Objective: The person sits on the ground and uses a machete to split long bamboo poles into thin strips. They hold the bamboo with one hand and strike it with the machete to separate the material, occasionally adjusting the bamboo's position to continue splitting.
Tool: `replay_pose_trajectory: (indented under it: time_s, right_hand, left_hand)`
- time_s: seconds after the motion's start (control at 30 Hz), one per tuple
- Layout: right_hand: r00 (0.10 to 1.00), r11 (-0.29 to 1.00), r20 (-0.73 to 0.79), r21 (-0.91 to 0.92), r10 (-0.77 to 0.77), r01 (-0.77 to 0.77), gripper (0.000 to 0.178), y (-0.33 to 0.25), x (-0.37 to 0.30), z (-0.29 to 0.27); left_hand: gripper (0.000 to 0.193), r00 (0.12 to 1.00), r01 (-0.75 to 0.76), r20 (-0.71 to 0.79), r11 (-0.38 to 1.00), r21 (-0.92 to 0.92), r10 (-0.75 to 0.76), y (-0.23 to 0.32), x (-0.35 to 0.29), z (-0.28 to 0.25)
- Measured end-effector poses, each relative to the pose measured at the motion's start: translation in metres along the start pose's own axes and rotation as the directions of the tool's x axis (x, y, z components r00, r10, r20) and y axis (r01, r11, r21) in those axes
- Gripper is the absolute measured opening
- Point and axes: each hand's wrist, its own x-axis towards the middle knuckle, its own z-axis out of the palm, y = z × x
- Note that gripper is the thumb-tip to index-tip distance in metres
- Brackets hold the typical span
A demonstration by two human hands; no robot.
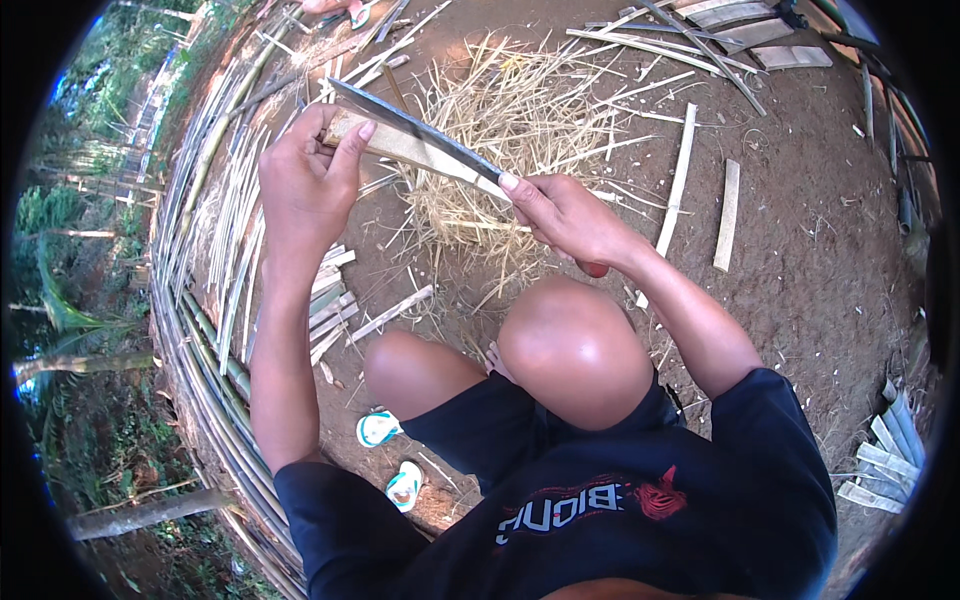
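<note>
Since the left grip (320, 168) is clamped on the far-left end of the bamboo slat (430, 157), I'd want those fingers well clear of the edge tbh. Right grip (570, 215) is closed around the knife (415, 128), blade along the slat's far side; can't tell if they're touching. Slat's held up in front of the shavings pile (525, 110). I'd go shallow, light strokes. Containers? None I can spot.

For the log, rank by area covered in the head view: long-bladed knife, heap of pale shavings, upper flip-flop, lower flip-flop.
1. Heap of pale shavings
2. Long-bladed knife, flattered by nearness
3. Upper flip-flop and lower flip-flop: too alike to rank
</note>
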Motion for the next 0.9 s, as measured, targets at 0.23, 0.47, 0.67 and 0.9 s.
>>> replay_pose_trajectory:
  time_s: [0.23, 0.47, 0.67, 0.9]
  right_hand:
    - [0.973, 0.976, -0.09, -0.064, -0.214, 0.209, 0.057, -0.045, -0.022, 0.014]
    - [0.994, 0.983, -0.079, -0.173, -0.078, 0.063, 0.051, 0.003, 0.016, 0.029]
    - [0.992, 0.961, -0.045, -0.255, -0.122, 0.107, 0.052, -0.001, 0.003, 0.032]
    - [0.997, 0.987, 0.032, -0.136, -0.077, 0.08, 0.059, -0.003, 0.007, 0.021]
  left_hand:
    - [0.019, 0.994, -0.07, -0.086, 0.998, -0.004, 0.07, 0.007, -0.019, 0.003]
    - [0.018, 0.99, 0.008, -0.14, 0.999, 0.033, -0.003, -0.001, -0.024, 0.002]
    - [0.015, 0.989, 0.001, -0.149, 1.0, -0.024, -0.004, 0.002, -0.048, 0.0]
    - [0.014, 0.987, 0.048, -0.148, 0.997, -0.058, -0.057, 0.008, -0.045, 0.006]
